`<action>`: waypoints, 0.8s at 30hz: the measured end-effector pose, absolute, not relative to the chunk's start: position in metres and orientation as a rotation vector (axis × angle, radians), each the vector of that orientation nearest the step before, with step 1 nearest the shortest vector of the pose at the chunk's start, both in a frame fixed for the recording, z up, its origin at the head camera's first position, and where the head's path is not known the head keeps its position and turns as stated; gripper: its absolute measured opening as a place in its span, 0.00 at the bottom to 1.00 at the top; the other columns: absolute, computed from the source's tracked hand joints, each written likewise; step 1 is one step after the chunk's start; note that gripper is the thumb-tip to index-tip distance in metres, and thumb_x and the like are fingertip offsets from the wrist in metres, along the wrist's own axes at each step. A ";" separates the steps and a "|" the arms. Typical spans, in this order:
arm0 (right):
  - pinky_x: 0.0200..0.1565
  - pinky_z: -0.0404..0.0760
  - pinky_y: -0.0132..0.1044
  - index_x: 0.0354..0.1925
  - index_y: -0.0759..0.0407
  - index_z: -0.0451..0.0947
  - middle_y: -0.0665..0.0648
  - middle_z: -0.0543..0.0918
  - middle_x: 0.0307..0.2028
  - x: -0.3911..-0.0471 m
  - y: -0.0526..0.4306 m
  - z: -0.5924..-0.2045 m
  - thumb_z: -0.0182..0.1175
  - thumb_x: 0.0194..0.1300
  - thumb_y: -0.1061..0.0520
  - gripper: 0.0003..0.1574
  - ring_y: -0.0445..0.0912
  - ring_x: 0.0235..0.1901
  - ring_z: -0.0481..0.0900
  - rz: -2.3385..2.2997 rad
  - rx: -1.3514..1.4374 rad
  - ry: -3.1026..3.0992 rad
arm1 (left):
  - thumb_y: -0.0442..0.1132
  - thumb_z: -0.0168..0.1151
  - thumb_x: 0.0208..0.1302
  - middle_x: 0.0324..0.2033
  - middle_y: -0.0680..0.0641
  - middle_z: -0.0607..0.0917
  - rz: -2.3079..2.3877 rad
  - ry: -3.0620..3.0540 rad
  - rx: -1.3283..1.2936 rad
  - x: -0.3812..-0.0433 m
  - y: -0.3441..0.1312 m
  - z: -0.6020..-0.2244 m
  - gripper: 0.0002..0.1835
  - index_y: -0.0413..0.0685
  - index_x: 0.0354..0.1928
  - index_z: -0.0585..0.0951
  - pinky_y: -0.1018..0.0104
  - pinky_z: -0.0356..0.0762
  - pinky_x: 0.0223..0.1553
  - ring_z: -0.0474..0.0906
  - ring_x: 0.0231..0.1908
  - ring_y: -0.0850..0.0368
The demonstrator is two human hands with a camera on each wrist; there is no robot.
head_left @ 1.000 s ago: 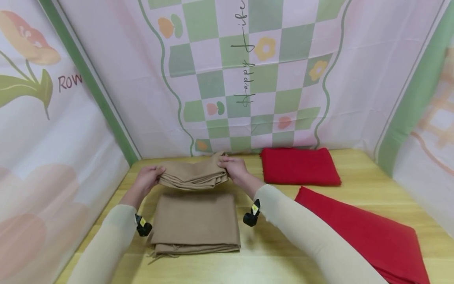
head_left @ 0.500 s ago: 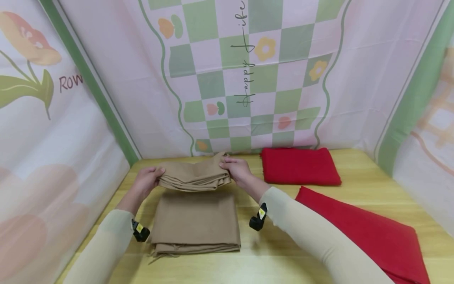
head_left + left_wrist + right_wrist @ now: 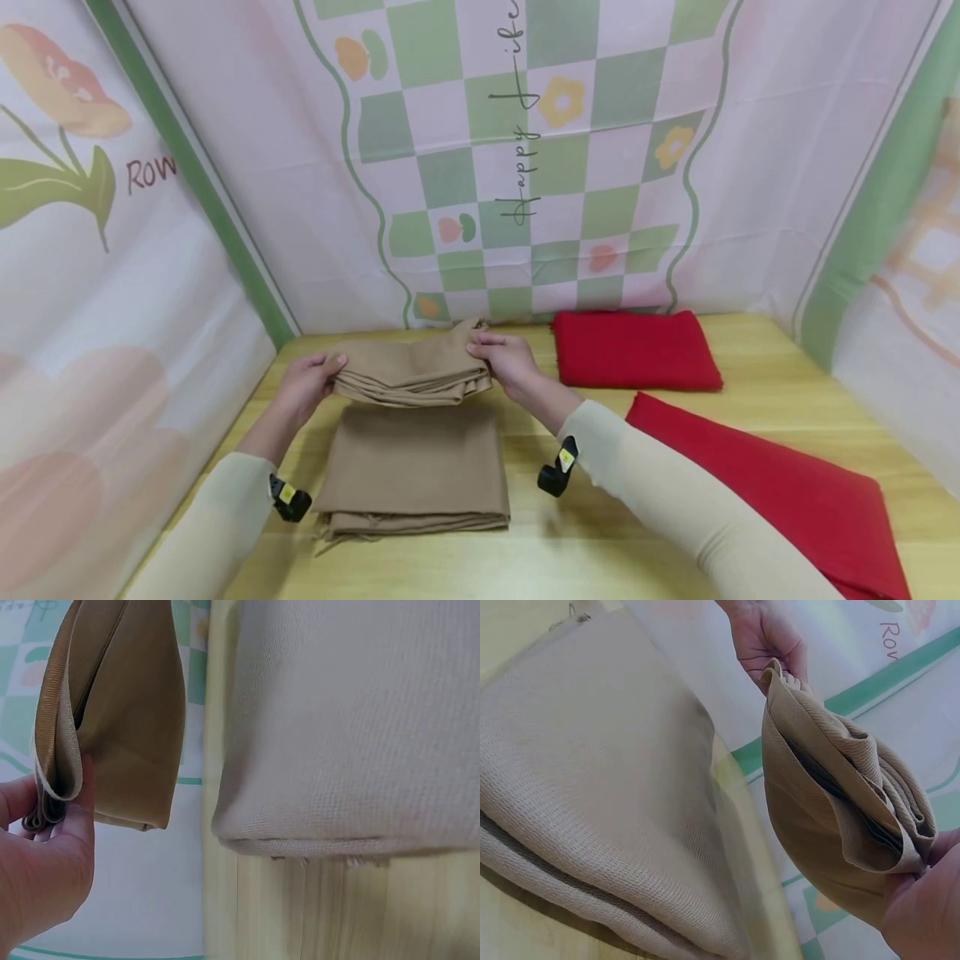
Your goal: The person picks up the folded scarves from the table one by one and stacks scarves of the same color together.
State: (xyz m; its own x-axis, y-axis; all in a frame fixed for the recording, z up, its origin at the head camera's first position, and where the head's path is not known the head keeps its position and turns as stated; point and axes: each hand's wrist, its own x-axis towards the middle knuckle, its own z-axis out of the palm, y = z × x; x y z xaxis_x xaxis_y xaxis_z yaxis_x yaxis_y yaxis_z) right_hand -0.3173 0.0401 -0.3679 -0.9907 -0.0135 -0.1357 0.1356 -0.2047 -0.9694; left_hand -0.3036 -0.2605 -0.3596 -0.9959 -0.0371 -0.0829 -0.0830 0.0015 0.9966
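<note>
My left hand (image 3: 306, 385) pinches the left end of a tan folded cloth (image 3: 408, 367), and my right hand (image 3: 510, 363) grips its right end. The cloth is lifted and dips slightly between the hands, its stacked layers showing along the near edge. In the left wrist view, thumb and fingers of the left hand (image 3: 49, 862) close on a bundle of folds. Seen from the right wrist, the held cloth (image 3: 817, 772) gapes between its layers. A second tan folded cloth (image 3: 416, 467) lies flat on the table just in front of it, with loose threads at its near left corner.
A red folded cloth (image 3: 636, 350) lies at the back right of the wooden table (image 3: 420, 571). Another red cloth (image 3: 772, 487), larger, spreads at the right, partly behind the right sleeve. Printed curtains (image 3: 480, 167) close off the back and sides.
The right hand has shifted slightly to the right, and the held cloth reaches a little wider and lower. Both forearms have moved slightly outward. The cloths on the table stay in place.
</note>
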 end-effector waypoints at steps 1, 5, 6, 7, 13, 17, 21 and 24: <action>0.44 0.80 0.32 0.60 0.69 0.73 0.64 0.73 0.62 -0.316 0.040 -0.367 0.63 0.63 0.68 0.27 0.50 0.53 0.77 -2.363 0.147 1.915 | 0.31 0.54 0.71 0.26 0.53 0.80 2.188 2.205 -0.131 -0.303 -0.261 -0.359 0.14 0.24 0.52 0.70 0.74 0.79 0.33 0.78 0.29 0.65; 0.46 0.80 0.33 0.60 0.70 0.73 0.64 0.72 0.62 -0.312 0.041 -0.366 0.63 0.63 0.68 0.27 0.50 0.53 0.77 -2.365 0.136 1.913 | 0.30 0.54 0.71 0.26 0.53 0.81 2.210 2.193 -0.130 -0.299 -0.261 -0.357 0.13 0.24 0.50 0.71 0.74 0.79 0.33 0.78 0.29 0.65; 0.45 0.80 0.33 0.60 0.70 0.73 0.64 0.72 0.62 -0.311 0.041 -0.365 0.63 0.62 0.68 0.27 0.50 0.52 0.77 -2.363 0.136 1.914 | 0.30 0.54 0.71 0.26 0.53 0.81 2.219 2.186 -0.125 -0.299 -0.262 -0.357 0.12 0.25 0.49 0.72 0.74 0.79 0.33 0.78 0.28 0.65; 0.44 0.80 0.32 0.60 0.70 0.73 0.64 0.72 0.62 -0.310 0.041 -0.365 0.63 0.63 0.68 0.27 0.49 0.50 0.78 -2.362 0.131 1.915 | 0.30 0.54 0.71 0.26 0.53 0.81 2.230 2.179 -0.120 -0.298 -0.262 -0.357 0.10 0.26 0.47 0.73 0.74 0.79 0.33 0.78 0.28 0.65; 0.39 0.80 0.29 0.60 0.71 0.72 0.65 0.73 0.62 -0.306 0.043 -0.365 0.62 0.63 0.68 0.27 0.44 0.43 0.79 -2.369 0.110 1.914 | 0.29 0.55 0.70 0.25 0.53 0.81 2.270 2.147 -0.083 -0.291 -0.262 -0.357 0.05 0.38 0.36 0.78 0.74 0.79 0.33 0.79 0.28 0.65; 0.40 0.80 0.29 0.60 0.71 0.72 0.65 0.72 0.62 -0.302 0.044 -0.365 0.62 0.63 0.68 0.27 0.45 0.46 0.79 -2.365 0.103 1.913 | 0.29 0.55 0.70 0.26 0.52 0.82 2.259 2.160 -0.095 -0.287 -0.262 -0.356 0.04 0.36 0.38 0.78 0.73 0.80 0.35 0.79 0.29 0.64; 0.45 0.80 0.32 0.61 0.70 0.72 0.65 0.70 0.64 -0.298 0.045 -0.365 0.62 0.64 0.67 0.28 0.50 0.54 0.76 -2.353 0.098 1.905 | 0.30 0.55 0.71 0.28 0.52 0.82 2.239 2.167 -0.111 -0.283 -0.261 -0.356 0.14 0.25 0.52 0.73 0.73 0.80 0.36 0.80 0.31 0.64; 0.48 0.80 0.34 0.61 0.71 0.71 0.65 0.70 0.64 -0.294 0.047 -0.365 0.62 0.64 0.68 0.27 0.53 0.57 0.74 -2.352 0.097 1.904 | 0.31 0.55 0.71 0.29 0.52 0.82 2.234 2.153 -0.106 -0.281 -0.261 -0.356 0.17 0.23 0.55 0.70 0.73 0.80 0.36 0.79 0.31 0.64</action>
State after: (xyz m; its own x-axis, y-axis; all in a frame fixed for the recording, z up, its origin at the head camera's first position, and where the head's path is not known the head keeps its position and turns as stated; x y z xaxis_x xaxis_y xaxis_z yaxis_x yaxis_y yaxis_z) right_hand -0.2940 0.0468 -0.3655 -0.9915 -0.0479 -0.1210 0.1284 -0.2051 -0.9703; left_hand -0.2812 -0.2610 -0.3560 -0.9970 -0.0208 -0.0749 -0.0741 -0.0374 0.9966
